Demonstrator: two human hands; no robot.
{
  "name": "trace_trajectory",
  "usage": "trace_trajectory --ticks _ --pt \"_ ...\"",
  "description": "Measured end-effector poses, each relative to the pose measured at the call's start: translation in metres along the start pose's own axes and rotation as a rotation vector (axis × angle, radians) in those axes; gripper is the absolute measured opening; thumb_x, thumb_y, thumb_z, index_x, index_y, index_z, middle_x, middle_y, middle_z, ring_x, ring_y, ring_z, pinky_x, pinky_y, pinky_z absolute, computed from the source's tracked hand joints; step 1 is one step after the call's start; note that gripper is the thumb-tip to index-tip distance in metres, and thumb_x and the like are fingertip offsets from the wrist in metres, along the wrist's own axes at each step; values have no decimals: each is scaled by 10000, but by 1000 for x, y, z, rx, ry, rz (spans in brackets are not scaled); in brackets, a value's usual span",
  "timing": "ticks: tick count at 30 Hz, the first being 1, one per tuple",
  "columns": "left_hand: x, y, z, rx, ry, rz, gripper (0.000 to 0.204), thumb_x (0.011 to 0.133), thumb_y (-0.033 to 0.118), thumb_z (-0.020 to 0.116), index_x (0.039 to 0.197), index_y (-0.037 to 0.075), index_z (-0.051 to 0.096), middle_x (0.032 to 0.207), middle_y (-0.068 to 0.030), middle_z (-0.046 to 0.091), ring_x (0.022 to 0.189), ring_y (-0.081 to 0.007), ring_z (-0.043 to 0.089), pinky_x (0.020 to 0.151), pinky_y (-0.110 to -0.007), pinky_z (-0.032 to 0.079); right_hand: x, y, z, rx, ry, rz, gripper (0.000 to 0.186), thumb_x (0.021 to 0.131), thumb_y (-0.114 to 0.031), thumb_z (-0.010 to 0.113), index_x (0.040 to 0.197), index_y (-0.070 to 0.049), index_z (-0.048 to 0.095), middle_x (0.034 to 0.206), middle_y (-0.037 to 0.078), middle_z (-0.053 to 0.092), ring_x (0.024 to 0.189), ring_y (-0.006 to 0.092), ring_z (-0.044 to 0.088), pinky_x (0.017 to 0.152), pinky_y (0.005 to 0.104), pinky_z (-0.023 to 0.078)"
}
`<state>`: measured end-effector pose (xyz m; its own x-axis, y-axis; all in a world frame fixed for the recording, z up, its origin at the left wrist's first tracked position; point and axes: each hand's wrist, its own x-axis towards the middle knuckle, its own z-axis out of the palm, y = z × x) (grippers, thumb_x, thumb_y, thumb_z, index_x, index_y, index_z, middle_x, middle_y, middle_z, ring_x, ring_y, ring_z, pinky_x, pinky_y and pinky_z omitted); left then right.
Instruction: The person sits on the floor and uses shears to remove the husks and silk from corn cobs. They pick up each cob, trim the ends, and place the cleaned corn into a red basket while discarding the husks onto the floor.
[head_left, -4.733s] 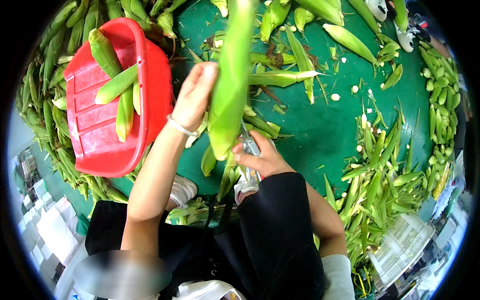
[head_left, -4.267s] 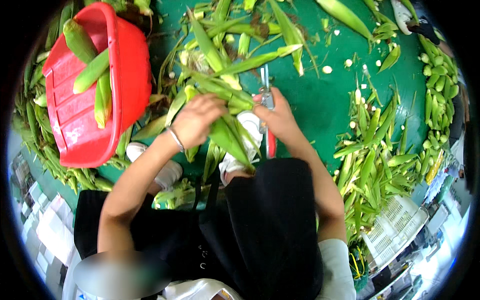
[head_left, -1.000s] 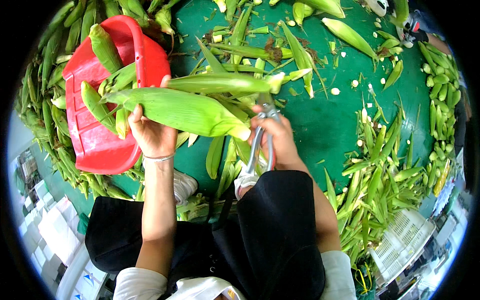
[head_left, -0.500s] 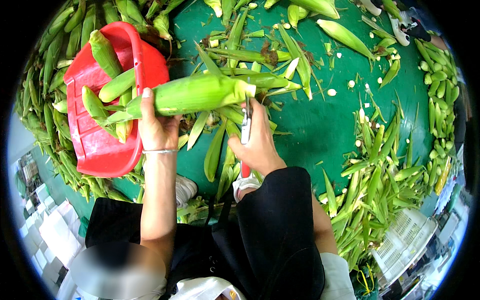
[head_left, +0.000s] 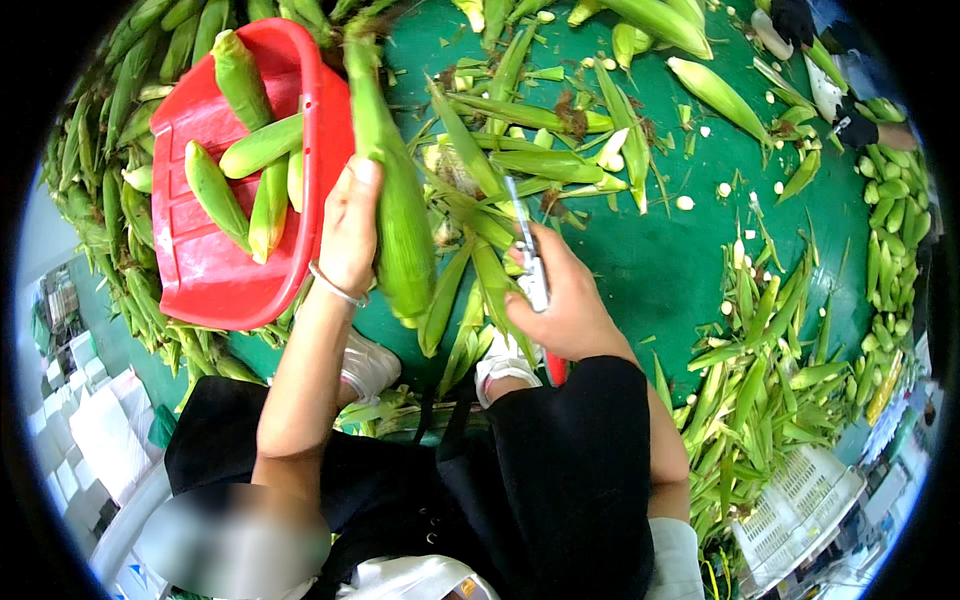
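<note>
My left hand point(head_left: 350, 225) is wrapped around a big green ear of corn in its husk point(head_left: 402, 225), held with the silky end away from me and the stem end towards me. In my right hand point(head_left: 572, 300) is a pair of pruning shears point(head_left: 532, 265) with a red handle, their blades pointing away and apart from the ear. Just left of the held ear is a red plastic basin point(head_left: 312, 110), with several smaller trimmed ears point(head_left: 218, 195) lying in it.
Unhusked corn point(head_left: 110, 210) is heaped around the basin. Torn husks point(head_left: 540, 115) litter the green floor point(head_left: 640, 275). A husk pile point(head_left: 750, 370) and white crate point(head_left: 800, 510) lie right, with rows of trimmed ears point(head_left: 890, 250) beyond. Another person's gloved hand point(head_left: 855, 128) shows far right.
The held ear has swung from lying crosswise to pointing away from me. My right hand and the shears have moved right, off its stem end.
</note>
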<state>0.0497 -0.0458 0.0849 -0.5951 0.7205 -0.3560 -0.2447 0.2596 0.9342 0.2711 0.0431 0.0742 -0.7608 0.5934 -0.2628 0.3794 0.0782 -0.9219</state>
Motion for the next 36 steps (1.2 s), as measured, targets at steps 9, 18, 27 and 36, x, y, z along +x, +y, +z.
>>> trace_trajectory --ticks 9,18,27,36 --pt "2 10 11 1169 -439 428 501 786 357 677 1104 -6 538 937 -188 597 867 -332 589 780 -385 465 16 -12 1 -187 -30 -58 379 710 -64 606 1068 -12 493 770 129 596 695 310 617 658 388 496" --pt "5 45 -34 423 -757 -104 679 787 613 498 1047 -11 569 888 -72 604 812 -194 581 736 -319 465 -3 9 -8 16 63 125 478 717 -65 630 1168 -9 483 838 78 576 717 168 578 681 288 479" --pt "96 139 -53 1364 -559 635 363 756 103 571 1095 -25 556 1096 -181 585 1058 -338 556 938 -386 433 25 46 -46 -214 189 163 474 680 -149 623 1103 1 472 957 200 542 908 393 550 805 454 445" --pt "317 12 174 1400 -280 999 548 753 92 607 1272 43 436 1303 -172 461 1181 -349 462 991 -414 403 74 49 -8 124 130 223 402 699 -144 650 1011 -7 436 903 193 509 852 369 540 753 433 433"
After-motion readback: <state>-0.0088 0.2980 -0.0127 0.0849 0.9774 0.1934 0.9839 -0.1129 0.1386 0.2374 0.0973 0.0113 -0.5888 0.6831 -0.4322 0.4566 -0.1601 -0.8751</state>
